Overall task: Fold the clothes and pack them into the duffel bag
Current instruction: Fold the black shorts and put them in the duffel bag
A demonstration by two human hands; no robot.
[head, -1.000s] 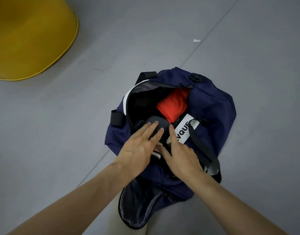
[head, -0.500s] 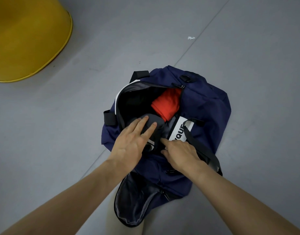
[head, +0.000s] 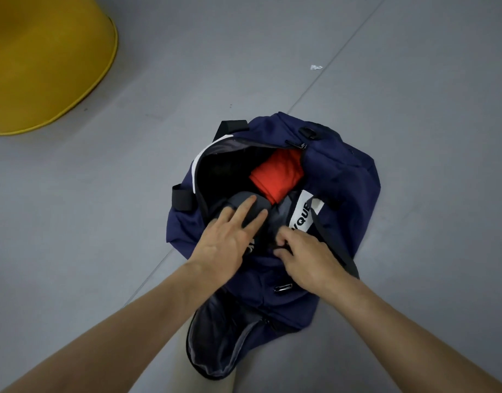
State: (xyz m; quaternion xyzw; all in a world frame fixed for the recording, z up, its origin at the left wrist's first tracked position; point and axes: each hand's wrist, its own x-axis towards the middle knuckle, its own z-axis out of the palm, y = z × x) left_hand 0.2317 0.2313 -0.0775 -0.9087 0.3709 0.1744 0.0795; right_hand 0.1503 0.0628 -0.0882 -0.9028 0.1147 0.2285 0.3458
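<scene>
- The place looks like a plain indoor room, though the view looks almost straight down and does not show whether it is a home, a studio or a gym.
- The floor is smooth, matte grey sheeting, like vinyl or a mat, with a thin straight seam running diagonally across it.
- A small white scrap lies on the floor beside that seam.
- A large yellow rounded object, perhaps a tub or stool, stands at the upper left, well apart from everything else.
- A navy duffel bag sits directly on the floor, so the packing happens at ground level, with no furniture or walls in view.
</scene>
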